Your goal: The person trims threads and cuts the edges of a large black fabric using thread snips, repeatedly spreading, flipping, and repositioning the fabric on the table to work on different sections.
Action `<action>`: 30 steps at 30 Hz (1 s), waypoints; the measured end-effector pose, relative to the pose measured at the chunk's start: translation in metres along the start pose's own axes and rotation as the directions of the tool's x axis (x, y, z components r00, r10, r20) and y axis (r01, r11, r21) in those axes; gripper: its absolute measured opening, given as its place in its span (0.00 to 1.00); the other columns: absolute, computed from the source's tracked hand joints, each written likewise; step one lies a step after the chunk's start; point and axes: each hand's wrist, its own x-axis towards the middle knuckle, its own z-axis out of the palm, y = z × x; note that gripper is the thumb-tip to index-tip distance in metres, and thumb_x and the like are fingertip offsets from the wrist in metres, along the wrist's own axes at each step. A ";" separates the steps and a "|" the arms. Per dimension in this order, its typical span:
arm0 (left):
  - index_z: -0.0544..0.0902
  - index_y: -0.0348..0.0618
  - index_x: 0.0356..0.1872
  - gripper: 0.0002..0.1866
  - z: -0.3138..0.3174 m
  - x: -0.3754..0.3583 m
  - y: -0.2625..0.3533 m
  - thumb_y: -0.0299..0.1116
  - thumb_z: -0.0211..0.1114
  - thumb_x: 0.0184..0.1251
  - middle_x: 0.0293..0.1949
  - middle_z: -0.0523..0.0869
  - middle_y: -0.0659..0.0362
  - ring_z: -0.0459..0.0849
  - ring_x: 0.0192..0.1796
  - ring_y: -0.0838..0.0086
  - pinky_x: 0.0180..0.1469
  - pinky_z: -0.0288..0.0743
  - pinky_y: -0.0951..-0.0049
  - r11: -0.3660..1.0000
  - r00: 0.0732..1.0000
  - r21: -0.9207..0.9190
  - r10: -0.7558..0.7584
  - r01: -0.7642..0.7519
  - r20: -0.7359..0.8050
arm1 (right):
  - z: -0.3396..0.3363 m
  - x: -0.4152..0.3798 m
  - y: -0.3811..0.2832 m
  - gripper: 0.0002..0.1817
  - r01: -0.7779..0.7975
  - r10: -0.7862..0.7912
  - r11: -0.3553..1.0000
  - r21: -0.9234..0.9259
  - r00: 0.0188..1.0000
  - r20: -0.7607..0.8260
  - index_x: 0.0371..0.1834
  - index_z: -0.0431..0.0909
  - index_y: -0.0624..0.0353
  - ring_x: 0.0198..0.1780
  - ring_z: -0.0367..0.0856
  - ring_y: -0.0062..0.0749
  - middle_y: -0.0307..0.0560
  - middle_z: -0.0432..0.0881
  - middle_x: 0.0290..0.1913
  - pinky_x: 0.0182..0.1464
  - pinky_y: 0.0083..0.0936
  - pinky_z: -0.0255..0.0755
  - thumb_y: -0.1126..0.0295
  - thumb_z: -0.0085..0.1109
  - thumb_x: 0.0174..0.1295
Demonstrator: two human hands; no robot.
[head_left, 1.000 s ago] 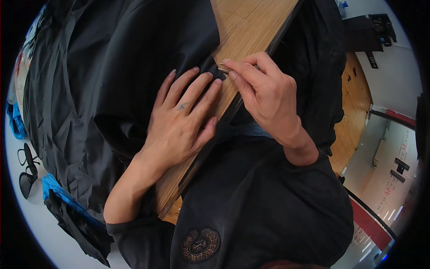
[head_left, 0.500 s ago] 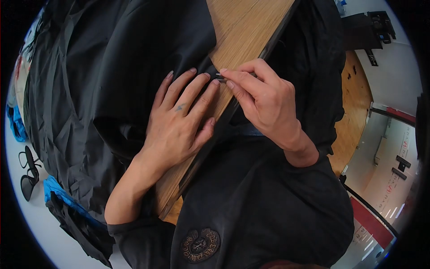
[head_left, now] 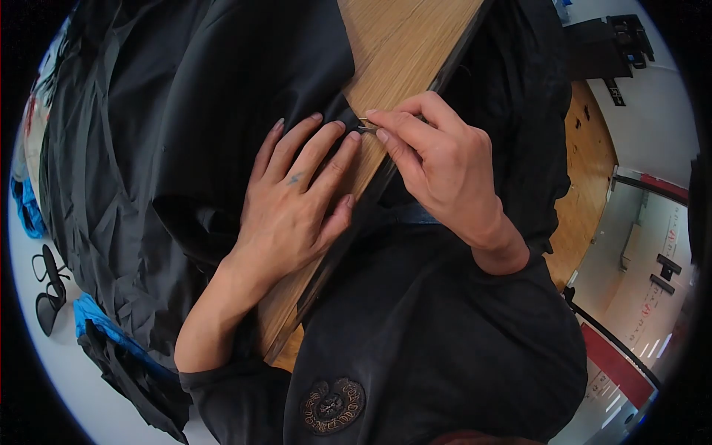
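Observation:
Black fabric (head_left: 259,67) lies over a wooden board with a light grain (head_left: 400,44). Flat on the cloth rests my left hand (head_left: 289,193), fingers spread, its fingertips close to the fabric edge. My right hand (head_left: 445,163) pinches slim metal tweezers (head_left: 367,129) between thumb and fingers. Two thin prongs show, a small gap between them, pointing at the cloth edge just beside my left fingertips. Most of the tweezers is hidden inside my right hand. Whether the tips grip a thread is too small to make out.
More crumpled black cloth (head_left: 96,185) spreads to the left, with blue material (head_left: 111,334) beneath it. Dark-framed glasses (head_left: 50,289) lie on a white surface at far left. The board's dark edge (head_left: 445,81) runs diagonally past my body. A wooden floor (head_left: 586,170) shows at right.
The tweezers' prongs have spread a little farther apart at the cloth edge. My right hand has shifted very slightly; my left hand stays almost in place on the fabric.

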 end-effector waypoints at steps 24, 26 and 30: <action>0.73 0.51 0.73 0.33 0.001 -0.001 0.001 0.40 0.63 0.64 0.72 0.70 0.53 0.64 0.77 0.54 0.79 0.55 0.45 1.000 1.000 -0.001 -0.010 0.010 0.009 | 0.008 -0.006 0.002 0.11 0.016 -0.014 0.999 0.029 0.996 -0.090 0.46 0.89 0.56 0.28 0.84 0.30 0.41 0.82 0.37 0.29 0.23 0.77 0.76 0.70 0.60; 0.73 0.51 0.73 0.33 0.001 -0.001 0.001 0.40 0.63 0.64 0.72 0.70 0.53 0.64 0.77 0.54 0.79 0.55 0.45 1.000 1.000 0.005 -0.005 0.005 0.003 | 0.009 -0.006 0.002 0.11 0.011 -0.009 1.000 0.024 0.996 -0.084 0.46 0.89 0.55 0.28 0.84 0.30 0.41 0.82 0.37 0.29 0.23 0.76 0.76 0.70 0.61; 0.73 0.53 0.73 0.33 0.002 -0.001 0.001 0.40 0.63 0.64 0.72 0.70 0.53 0.64 0.77 0.54 0.79 0.56 0.45 1.000 1.000 0.022 -0.005 0.005 0.004 | 0.012 -0.003 0.006 0.10 0.005 -0.004 1.000 0.007 0.994 -0.105 0.46 0.89 0.55 0.29 0.85 0.31 0.41 0.83 0.37 0.29 0.23 0.77 0.75 0.69 0.61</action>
